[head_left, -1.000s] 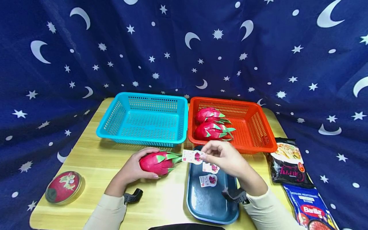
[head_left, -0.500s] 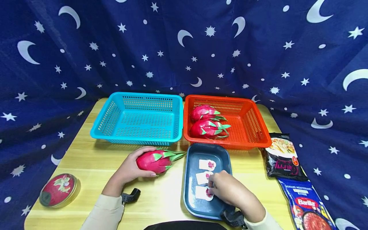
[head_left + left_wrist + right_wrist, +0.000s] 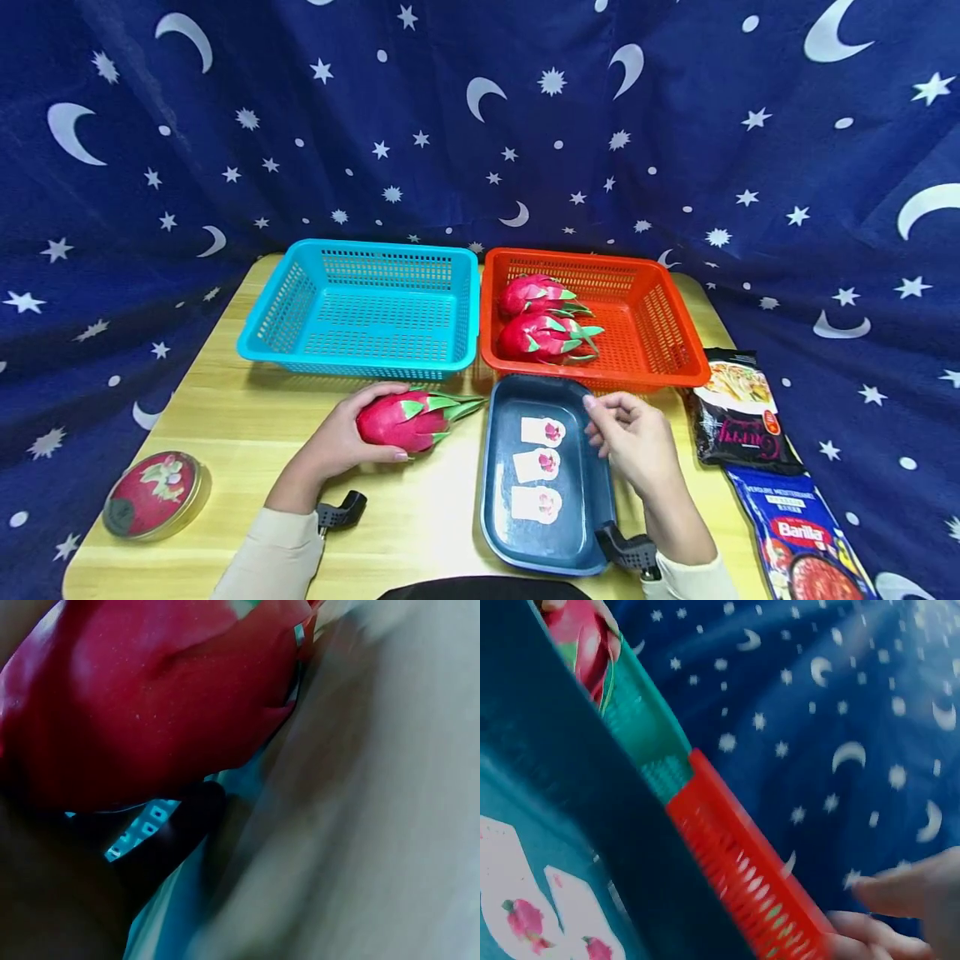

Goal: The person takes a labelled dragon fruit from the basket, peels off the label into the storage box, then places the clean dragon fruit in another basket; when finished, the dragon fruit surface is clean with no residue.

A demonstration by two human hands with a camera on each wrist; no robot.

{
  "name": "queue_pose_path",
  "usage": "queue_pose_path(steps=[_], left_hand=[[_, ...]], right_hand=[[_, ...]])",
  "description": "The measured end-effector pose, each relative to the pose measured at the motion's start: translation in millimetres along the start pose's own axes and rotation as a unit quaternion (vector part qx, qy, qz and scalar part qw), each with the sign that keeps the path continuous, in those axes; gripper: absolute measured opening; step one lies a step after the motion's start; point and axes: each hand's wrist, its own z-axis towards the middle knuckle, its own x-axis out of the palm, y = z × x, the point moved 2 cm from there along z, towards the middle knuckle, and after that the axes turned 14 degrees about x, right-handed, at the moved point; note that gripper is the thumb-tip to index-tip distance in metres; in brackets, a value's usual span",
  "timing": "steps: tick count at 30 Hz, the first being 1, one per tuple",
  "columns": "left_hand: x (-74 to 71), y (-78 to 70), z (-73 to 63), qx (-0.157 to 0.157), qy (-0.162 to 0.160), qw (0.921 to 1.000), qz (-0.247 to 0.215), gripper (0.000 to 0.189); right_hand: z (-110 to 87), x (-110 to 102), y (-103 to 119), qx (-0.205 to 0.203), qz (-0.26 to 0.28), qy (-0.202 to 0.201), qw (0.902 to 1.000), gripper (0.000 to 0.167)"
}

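Observation:
My left hand holds a pink dragon fruit with green leaf tips on the table, thumb and fingers around its rounded end. In the left wrist view the red fruit fills the upper left. My right hand is by the right rim of a dark blue tray, fingers loosely bent and nothing visible between them. Three white labels with dragon fruit pictures lie in the tray: a top label, a middle label and a lower label. Whether the fingers touch the rim, I cannot tell.
Behind the left hand stands a turquoise basket. A red basket beside it contains two dragon fruits. A round lidded container stands left. Curry and Barilla packets lie right.
My right hand has put the label it held down in the tray, let go and moved up and right to the tray's right rim. The left hand stays on the dragon fruit.

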Motion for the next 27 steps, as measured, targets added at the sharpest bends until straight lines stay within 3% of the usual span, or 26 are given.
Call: queue_pose_path(steps=[2,5,7,11,13,15,17,21,27], left_hand=[[-0.6,-0.1,-0.7,0.0,0.006,1.0,0.001,0.093],[-1.7,-0.1,-1.7,0.005,0.019,0.9998,-0.004,0.096],[-2.8,-0.5,-2.2,0.008,0.029,0.9995,-0.01,0.098],[-5.4,-1.6,-3.1,-0.004,0.049,0.9986,-0.022,0.101],[-5.9,-1.8,-3.5,-0.018,0.055,0.998,-0.025,0.102],[-5.4,-1.9,-3.4,-0.027,0.056,0.9977,-0.027,0.103],[-4.4,-2.3,-3.0,-0.025,0.053,0.998,-0.022,0.103],[-4.8,-9.7,-1.4,0.001,0.06,0.9981,0.008,0.099],[-25.5,-38.6,3.1,0.055,0.101,0.9915,0.061,0.094]], right_hand=[[11.6,-3,-11,0.036,0.133,-0.023,0.9903,0.023],[26.4,-8,-25,0.085,0.295,-0.011,0.9515,0.021],[33.9,-10,-31,0.119,0.382,0.019,0.9162,0.017],[45.2,-15,-36,0.167,0.53,0.07,0.8285,0.013],[49.5,-18,-36,0.167,0.585,0.081,0.7892,0.01],[53.0,-20,-35,0.154,0.627,0.089,0.7584,0.007],[55.5,-21,-35,0.137,0.652,0.087,0.7406,0.007],[60.2,-19,-37,0.103,0.684,0.082,0.7176,0.006],[62.7,-15,-45,0.067,0.703,0.082,0.7031,0.004]])
